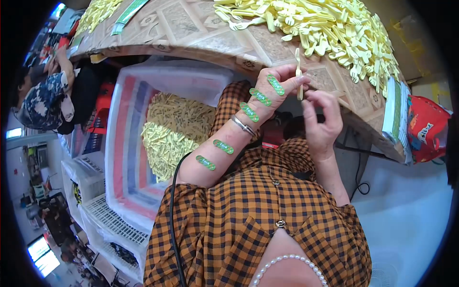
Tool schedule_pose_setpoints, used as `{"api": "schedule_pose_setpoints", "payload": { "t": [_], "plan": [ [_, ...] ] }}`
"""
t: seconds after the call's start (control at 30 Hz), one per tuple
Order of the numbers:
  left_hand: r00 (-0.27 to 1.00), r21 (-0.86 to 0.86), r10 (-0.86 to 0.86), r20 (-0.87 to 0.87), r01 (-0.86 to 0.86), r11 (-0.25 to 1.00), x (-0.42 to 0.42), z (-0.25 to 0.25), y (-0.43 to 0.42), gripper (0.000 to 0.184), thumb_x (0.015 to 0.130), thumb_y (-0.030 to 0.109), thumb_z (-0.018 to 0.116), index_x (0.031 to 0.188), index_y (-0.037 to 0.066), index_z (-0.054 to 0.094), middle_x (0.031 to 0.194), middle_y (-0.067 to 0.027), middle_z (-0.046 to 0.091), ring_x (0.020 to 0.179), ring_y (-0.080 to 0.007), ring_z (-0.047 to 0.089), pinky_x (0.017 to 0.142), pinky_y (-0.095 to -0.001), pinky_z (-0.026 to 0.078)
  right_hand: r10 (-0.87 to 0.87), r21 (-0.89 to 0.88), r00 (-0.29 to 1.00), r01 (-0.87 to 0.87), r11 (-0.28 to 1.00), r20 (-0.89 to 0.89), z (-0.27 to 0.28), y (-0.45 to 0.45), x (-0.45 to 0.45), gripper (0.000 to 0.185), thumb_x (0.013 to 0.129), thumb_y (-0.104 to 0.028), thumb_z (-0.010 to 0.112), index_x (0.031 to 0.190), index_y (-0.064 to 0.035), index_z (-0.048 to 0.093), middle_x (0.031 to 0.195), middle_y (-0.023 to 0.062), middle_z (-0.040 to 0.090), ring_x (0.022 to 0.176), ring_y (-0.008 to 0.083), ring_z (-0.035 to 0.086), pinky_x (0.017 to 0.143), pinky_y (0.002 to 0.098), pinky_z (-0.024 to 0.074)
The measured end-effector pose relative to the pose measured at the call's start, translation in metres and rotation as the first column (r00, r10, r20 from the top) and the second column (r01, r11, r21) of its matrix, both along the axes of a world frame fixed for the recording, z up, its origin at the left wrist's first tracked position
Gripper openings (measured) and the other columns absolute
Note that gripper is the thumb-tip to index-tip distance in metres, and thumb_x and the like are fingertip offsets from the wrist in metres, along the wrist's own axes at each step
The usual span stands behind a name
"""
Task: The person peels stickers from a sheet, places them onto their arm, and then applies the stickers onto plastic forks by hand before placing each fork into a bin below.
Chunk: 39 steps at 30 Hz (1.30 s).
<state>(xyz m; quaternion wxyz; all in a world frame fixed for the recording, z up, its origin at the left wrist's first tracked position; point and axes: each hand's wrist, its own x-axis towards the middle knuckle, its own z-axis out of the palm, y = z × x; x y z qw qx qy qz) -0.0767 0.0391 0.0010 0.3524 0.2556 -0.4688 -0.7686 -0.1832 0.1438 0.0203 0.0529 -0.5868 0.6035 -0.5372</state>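
My left hand [275, 91] is closed in a pinch on a small pale yellow plastic fork [299, 71], held upright over the table's front edge. Several green labels printed "Fork" [260, 97] are stuck along the back of that hand and down the forearm, on both sides of a metal bangle [243, 125]. Just right of the fork's lower end is my right hand [323, 122], its thumb and fingers curved and apart. I see nothing held in it. A big heap of similar yellow forks [330, 36] lies on the patterned tabletop [210, 28] beyond both hands.
On my left stands a striped, plastic-lined bin [125, 143] containing yellow forks and brownish pieces [179, 115]. Green-and-white packs [396, 115] and a red bag [425, 129] sit at right. A green-edged strip [129, 16] lies on the table. Another person [45, 95] sits at far left.
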Motion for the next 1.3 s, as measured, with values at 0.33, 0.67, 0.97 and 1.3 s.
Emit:
{"api": "schedule_pose_setpoints", "payload": {
  "t": [0.33,0.67,0.97,1.3],
  "plan": [
    [0.978,0.247,-0.171,-0.122,0.197,0.949,-0.003,0.009,0.018,0.035,0.095,0.017,0.060,0.125,0.000,0.057,0.103,-0.0076,0.067,0.091,-0.0119,0.066,0.079,-0.0255,0.055,-0.026,-0.037,0.998,0.028,0.999,0.054,0.011,0.013,-0.016,0.024,0.075,0.000,0.074,0.097,-0.0070,0.069,0.096,0.0077,0.065,0.087,0.0219,0.062,0.080,0.0320,0.0483],
    [0.989,0.085,-0.143,-0.034,0.145,0.986,-0.013,-0.010,0.021,0.028,0.089,0.012,0.067,0.113,-0.001,0.063,0.095,-0.0039,0.067,0.081,-0.0070,0.061,0.071,-0.0213,0.052,0.111,-0.112,0.897,-0.175,0.978,-0.427,0.031,0.008,-0.021,0.028,0.068,-0.008,0.078,0.094,-0.0092,0.068,0.091,0.0015,0.066,0.083,0.0204,0.061,0.077,0.0345,0.0471],
    [0.948,-0.197,-0.257,0.187,0.293,0.936,-0.002,-0.010,0.018,0.025,0.082,0.007,0.067,0.104,-0.004,0.067,0.090,-0.0026,0.068,0.082,-0.0065,0.059,0.073,-0.0227,0.051,0.287,0.048,0.911,-0.286,0.957,-0.297,0.024,0.001,-0.025,0.016,0.071,-0.010,0.076,0.085,-0.0086,0.070,0.084,0.0018,0.066,0.078,0.0195,0.064,0.078,0.0344,0.0479],
    [0.921,0.341,-0.265,-0.287,0.357,0.870,0.005,-0.001,0.016,0.037,0.091,0.011,0.064,0.123,-0.005,0.056,0.107,-0.0166,0.067,0.095,-0.0216,0.067,0.084,-0.0313,0.056,-0.050,-0.123,0.988,0.068,0.990,0.144,0.018,0.018,-0.041,0.008,0.091,0.000,0.057,0.098,-0.0008,0.062,0.097,0.0125,0.071,0.076,0.0138,0.067,0.106,0.0402,0.0343]
  ]
}}
